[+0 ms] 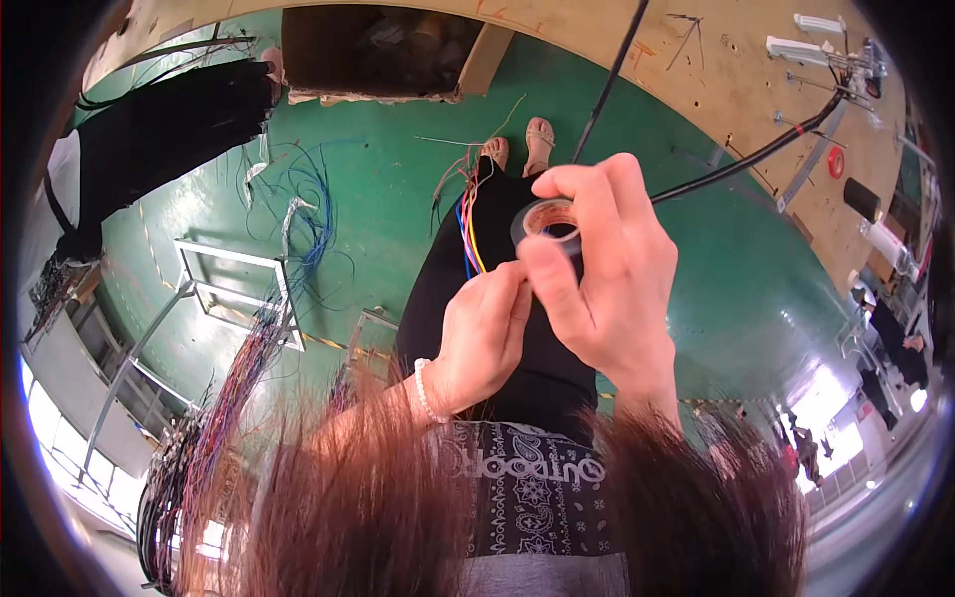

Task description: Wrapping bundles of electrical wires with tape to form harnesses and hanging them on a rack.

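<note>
My right hand (622, 274) grips a roll of dark, see-through-edged tape (523, 231) between thumb and fingers. The roll's brown cardboard core faces up. Just to its left, my left hand (482, 323) is closed, its fingertips pinched together and close to my right thumb. A bundle of blue, red and yellow wires (471, 237) runs down into the left hand's grip from the far side. Their loose ends hang above my feet. Whether a tape strip stretches between the hands is hard to make out. A black cable (741, 164) passes behind the right hand toward the board.
A wooden board (731, 75) with pegs, white clips and a red tape roll (836, 162) curves along the far right. At left stand a metal frame (234, 316), blue wires (313, 214) on the green floor and a person in black (174, 139). A cardboard box (373, 55) sits beyond.
</note>
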### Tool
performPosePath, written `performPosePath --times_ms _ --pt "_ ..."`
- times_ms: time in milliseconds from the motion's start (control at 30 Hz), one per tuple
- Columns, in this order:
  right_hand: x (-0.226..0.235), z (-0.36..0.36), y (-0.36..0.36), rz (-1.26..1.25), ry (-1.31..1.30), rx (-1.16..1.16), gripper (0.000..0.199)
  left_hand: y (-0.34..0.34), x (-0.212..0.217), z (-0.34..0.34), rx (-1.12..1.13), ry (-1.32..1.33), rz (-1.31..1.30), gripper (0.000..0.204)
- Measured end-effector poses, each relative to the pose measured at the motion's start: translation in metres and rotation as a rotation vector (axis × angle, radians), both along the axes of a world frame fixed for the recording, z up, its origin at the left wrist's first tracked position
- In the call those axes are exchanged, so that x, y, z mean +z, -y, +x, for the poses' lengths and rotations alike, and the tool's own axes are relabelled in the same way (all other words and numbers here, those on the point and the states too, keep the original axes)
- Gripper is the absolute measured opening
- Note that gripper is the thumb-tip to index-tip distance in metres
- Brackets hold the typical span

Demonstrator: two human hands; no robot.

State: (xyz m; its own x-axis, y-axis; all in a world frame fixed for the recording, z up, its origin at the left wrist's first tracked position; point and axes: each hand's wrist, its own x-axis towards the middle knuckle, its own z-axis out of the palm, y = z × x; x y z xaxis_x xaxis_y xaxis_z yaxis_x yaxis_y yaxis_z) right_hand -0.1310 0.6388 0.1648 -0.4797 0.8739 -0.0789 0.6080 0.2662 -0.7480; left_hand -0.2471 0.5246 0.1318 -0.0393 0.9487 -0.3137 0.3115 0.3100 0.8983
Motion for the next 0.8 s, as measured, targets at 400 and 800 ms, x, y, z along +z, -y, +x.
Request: performPosePath --times_ms 400,800 --pt "-0.073 0.009 0.012 -0.646 -0.809 -0.254 0.025 -0.008 0.015 0.001 0.088 0.494 -0.296 0.019" --pt "-0.047 0.040 0.053 -0.498 -0.678 -0.325 0.026 0.004 0.002 0.009 0.032 0.051 -0.073 0.011"
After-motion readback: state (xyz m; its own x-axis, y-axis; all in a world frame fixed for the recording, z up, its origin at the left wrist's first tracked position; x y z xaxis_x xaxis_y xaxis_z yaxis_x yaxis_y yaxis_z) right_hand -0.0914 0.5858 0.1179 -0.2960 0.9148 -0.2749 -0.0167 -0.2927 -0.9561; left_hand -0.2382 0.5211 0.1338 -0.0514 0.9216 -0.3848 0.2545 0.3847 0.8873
